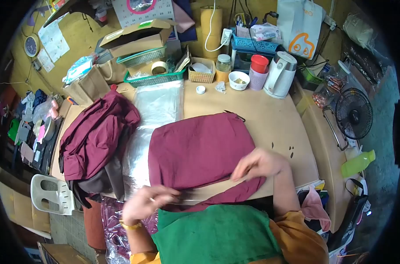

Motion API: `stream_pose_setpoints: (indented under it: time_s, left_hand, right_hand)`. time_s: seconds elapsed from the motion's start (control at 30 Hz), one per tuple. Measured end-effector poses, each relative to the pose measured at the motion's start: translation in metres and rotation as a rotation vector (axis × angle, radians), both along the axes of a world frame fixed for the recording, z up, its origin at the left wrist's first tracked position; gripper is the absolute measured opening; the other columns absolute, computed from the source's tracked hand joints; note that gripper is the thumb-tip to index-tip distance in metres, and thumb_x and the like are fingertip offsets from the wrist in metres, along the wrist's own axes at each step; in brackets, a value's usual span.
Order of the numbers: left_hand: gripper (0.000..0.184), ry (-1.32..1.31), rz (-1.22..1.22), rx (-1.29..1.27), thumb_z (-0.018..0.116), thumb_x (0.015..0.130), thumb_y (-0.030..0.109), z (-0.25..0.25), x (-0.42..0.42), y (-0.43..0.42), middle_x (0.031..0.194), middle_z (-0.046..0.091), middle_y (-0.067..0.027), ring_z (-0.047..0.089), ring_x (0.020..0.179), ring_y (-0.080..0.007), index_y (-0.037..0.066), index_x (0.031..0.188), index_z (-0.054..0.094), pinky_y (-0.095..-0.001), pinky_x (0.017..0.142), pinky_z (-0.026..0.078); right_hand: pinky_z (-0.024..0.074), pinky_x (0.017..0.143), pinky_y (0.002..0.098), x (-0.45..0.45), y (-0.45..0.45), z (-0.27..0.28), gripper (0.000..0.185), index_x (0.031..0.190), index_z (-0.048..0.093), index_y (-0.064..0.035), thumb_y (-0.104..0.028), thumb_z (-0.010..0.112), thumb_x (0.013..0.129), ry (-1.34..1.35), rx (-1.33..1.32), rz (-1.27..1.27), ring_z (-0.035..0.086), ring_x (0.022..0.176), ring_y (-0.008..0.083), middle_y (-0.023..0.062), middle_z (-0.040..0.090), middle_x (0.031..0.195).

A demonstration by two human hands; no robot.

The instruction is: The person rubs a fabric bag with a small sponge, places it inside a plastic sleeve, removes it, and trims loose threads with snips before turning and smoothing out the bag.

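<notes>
A maroon fabric bag point(200, 149) lies flat on the table in front of me, with a strap point(235, 193) curving below its near edge. My left hand point(154, 200) is at the bag's near left corner, blurred, its fingertips by the edge. At the near right edge, my right hand point(258, 165) has its fingers bent together against the fabric; what they hold, if anything, is hidden. Left of the bag are clear plastic sheets point(158, 101) and a heap of maroon and dark fabric point(96, 136).
Along the back of the table point(292, 132) stand a green basket point(154, 79), a wicker basket point(201, 75), a white bowl point(238, 81), a lilac cup point(257, 79) and a kettle point(281, 75). A fan point(354, 113) and a green bottle point(357, 163) are at the right.
</notes>
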State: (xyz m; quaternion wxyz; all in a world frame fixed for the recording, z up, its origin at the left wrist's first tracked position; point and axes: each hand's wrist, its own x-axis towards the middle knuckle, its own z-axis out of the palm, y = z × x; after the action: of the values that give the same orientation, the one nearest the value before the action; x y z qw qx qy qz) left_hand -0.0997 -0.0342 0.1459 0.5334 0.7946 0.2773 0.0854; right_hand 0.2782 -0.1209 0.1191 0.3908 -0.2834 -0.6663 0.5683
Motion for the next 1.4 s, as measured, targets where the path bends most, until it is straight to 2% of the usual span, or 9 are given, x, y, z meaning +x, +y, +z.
stream_pose_setpoints:
  time_s: [0.03, 0.13, 0.23, 0.43, 0.63, 0.83, 0.9, 1.07, 1.4]
  left_hand:
    - [0.021, -0.104, 0.233, 0.035, 0.063, 0.091, 0.013, -0.010, -0.006, 0.008, 0.091, 0.072, -0.0111, 0.069, 0.086, -0.0183, -0.001, 0.105, 0.070, -0.0316, 0.082, 0.052]
    - [0.043, -0.267, 0.597, 0.575, 0.069, 0.085, 0.011, -0.050, 0.009, 0.074, 0.119, 0.062, -0.0166, 0.060, 0.111, -0.0256, -0.002, 0.124, 0.056, -0.0343, 0.093, 0.046]
    - [0.048, -0.339, 0.548, 0.482, 0.070, 0.088, 0.019, -0.087, 0.037, 0.123, 0.123, 0.063, -0.0185, 0.056, 0.120, -0.0274, -0.004, 0.128, 0.056, -0.0367, 0.104, 0.040]
    - [0.026, -0.113, 0.560, 0.415, 0.069, 0.090, 0.019, -0.108, 0.056, 0.160, 0.087, 0.072, -0.0081, 0.064, 0.077, -0.0162, -0.005, 0.100, 0.068, -0.0318, 0.076, 0.050]
    - [0.017, -0.650, 0.909, 0.738, 0.061, 0.098, 0.016, -0.087, 0.020, 0.190, 0.086, 0.063, -0.0027, 0.054, 0.075, -0.0104, -0.001, 0.101, 0.063, -0.0242, 0.070, 0.045]
    - [0.014, -0.273, 0.164, 0.528, 0.070, 0.080, 0.001, -0.038, 0.050, 0.070, 0.094, 0.070, -0.0118, 0.067, 0.086, -0.0229, 0.002, 0.094, 0.067, -0.0314, 0.078, 0.050]
    - [0.030, -0.173, -0.077, 0.577, 0.080, 0.077, 0.025, -0.050, 0.072, 0.044, 0.109, 0.068, -0.0107, 0.064, 0.101, -0.0277, 0.007, 0.098, 0.071, -0.0417, 0.094, 0.045]
    - [0.036, 0.007, -0.029, 0.792, 0.080, 0.072, 0.040, -0.089, 0.089, 0.038, 0.145, 0.042, -0.0157, 0.021, 0.146, -0.0381, 0.010, 0.090, 0.071, -0.0662, 0.112, 0.019]
    - [0.027, 0.219, 0.275, 0.872, 0.081, 0.072, 0.026, -0.062, 0.054, 0.013, 0.122, 0.054, -0.0162, 0.048, 0.119, -0.0378, 0.005, 0.085, 0.072, -0.0498, 0.096, 0.041]
  right_hand:
    - [0.0540, 0.080, 0.0336, 0.017, 0.000, -0.005, 0.022, 0.102, 0.062, 0.0045, -0.016, 0.061, 0.095, 0.377, -0.223, -0.040, 0.069, 0.094, 0.0264, 0.0194, 0.069, 0.097]
    - [0.0513, 0.078, 0.0249, 0.046, 0.044, -0.033, 0.018, 0.104, 0.062, 0.0023, -0.012, 0.065, 0.093, -0.182, 0.042, -1.085, 0.065, 0.085, 0.0150, 0.0090, 0.069, 0.091]
    - [0.0497, 0.070, 0.0243, 0.056, 0.092, -0.079, 0.018, 0.101, 0.062, 0.0018, -0.012, 0.068, 0.091, -0.149, 0.192, -1.119, 0.063, 0.079, 0.0096, 0.0044, 0.068, 0.087]
    - [0.0497, 0.073, 0.0292, 0.069, 0.130, -0.107, 0.010, 0.091, 0.065, -0.0004, -0.010, 0.066, 0.090, -0.345, -0.008, -0.985, 0.060, 0.078, 0.0113, 0.0031, 0.067, 0.083]
    - [0.0504, 0.076, 0.0345, 0.114, 0.145, -0.064, 0.012, 0.095, 0.061, 0.0007, -0.010, 0.065, 0.090, -0.264, 0.562, -1.451, 0.063, 0.082, 0.0183, 0.0100, 0.066, 0.088]
    - [0.0479, 0.067, 0.0278, 0.031, 0.056, -0.008, 0.015, 0.088, 0.061, -0.0019, -0.014, 0.067, 0.092, -0.458, 0.215, -0.851, 0.058, 0.075, 0.0080, 0.0025, 0.063, 0.080]
    - [0.0483, 0.065, 0.0325, 0.003, 0.026, -0.009, 0.013, 0.085, 0.062, -0.0016, -0.013, 0.068, 0.088, -0.662, 0.126, -0.608, 0.061, 0.069, 0.0148, 0.0082, 0.064, 0.075]
    - [0.0492, 0.070, 0.0390, 0.017, -0.006, -0.061, 0.014, 0.090, 0.065, -0.0002, -0.012, 0.070, 0.084, -0.741, 0.162, -0.797, 0.064, 0.077, 0.0317, 0.0138, 0.065, 0.084]
    - [0.0497, 0.079, 0.0434, -0.006, -0.009, -0.069, 0.016, 0.097, 0.064, -0.0017, -0.014, 0.065, 0.088, -0.791, 0.160, -0.866, 0.063, 0.091, 0.0356, 0.0152, 0.064, 0.095]
